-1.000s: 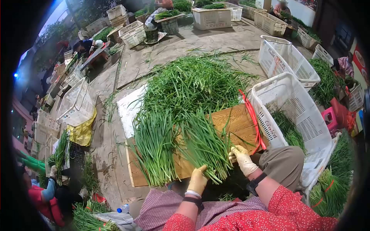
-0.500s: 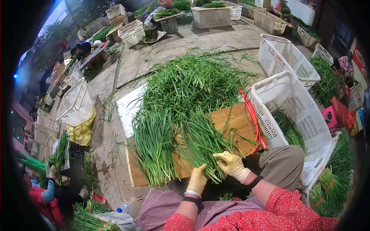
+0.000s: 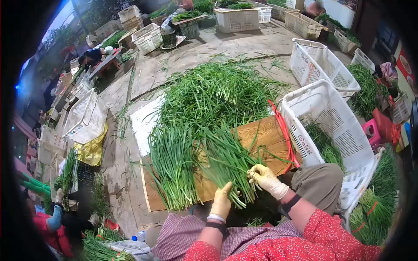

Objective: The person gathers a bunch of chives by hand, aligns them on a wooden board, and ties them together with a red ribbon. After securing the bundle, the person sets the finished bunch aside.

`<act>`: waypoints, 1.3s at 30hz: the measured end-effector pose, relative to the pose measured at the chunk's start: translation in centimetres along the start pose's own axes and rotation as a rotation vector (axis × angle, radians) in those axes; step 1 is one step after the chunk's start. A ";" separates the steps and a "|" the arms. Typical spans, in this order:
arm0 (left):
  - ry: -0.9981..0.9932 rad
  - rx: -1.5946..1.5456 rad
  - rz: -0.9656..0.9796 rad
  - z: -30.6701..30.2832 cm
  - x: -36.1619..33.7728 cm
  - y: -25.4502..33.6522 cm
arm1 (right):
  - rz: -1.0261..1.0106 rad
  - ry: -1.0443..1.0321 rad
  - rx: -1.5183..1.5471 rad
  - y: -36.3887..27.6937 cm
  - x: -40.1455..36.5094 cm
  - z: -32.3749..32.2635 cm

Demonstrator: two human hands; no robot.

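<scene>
Two bunches of garlic chives lie on a wood-grain board [image 3: 261,135], stem ends toward me. The left bunch [image 3: 174,169] lies untouched. At the stem ends of the right bunch [image 3: 230,161] is my left hand [image 3: 221,203], in a pale yellow glove, closed against them with its thumb up and its other fingers partly hidden. My right hand [image 3: 267,180], gloved alike, pinches thin chive stems at that bunch's right side. Behind both bunches spreads a big loose heap of chives [image 3: 217,93].
A white plastic crate [image 3: 300,143] with chives inside stands to the right, red ties [image 3: 285,135] hanging beside it. Another crate [image 3: 305,65] is behind it. Banded bunches [image 3: 370,213] sit lower right. At left are a crate [image 3: 87,117] and a co-worker's sleeve [image 3: 54,219].
My right hand has shifted slightly right and up, away from the left hand, and its fingers have come together in a pinch. My left hand has barely moved.
</scene>
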State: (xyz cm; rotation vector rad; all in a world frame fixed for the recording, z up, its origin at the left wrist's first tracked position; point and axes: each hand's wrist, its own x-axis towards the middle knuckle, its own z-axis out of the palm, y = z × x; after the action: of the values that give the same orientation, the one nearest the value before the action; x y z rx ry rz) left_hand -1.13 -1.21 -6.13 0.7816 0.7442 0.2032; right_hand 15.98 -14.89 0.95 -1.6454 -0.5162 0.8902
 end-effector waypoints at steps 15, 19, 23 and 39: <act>-0.001 0.458 0.302 -2.1 -0.3 0.5 | -0.160 -0.193 -1.135 -1.6 -3.8 3.0; 0.127 0.078 -0.026 -0.1 -1.1 2.2 | -0.191 -0.095 -0.941 0.1 -1.8 4.5; -0.026 1.094 0.685 -2.4 -0.6 0.1 | -0.062 -0.122 -1.124 1.9 -0.4 6.2; 0.198 0.112 -0.045 1.2 1.9 -1.1 | -0.236 -0.411 -0.465 -2.2 -4.0 4.1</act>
State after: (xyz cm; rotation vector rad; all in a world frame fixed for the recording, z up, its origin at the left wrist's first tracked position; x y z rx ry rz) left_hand 1.01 -1.87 -7.35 0.8584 0.9664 0.2017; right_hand 10.61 -14.71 3.87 -1.7634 -1.2521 0.9813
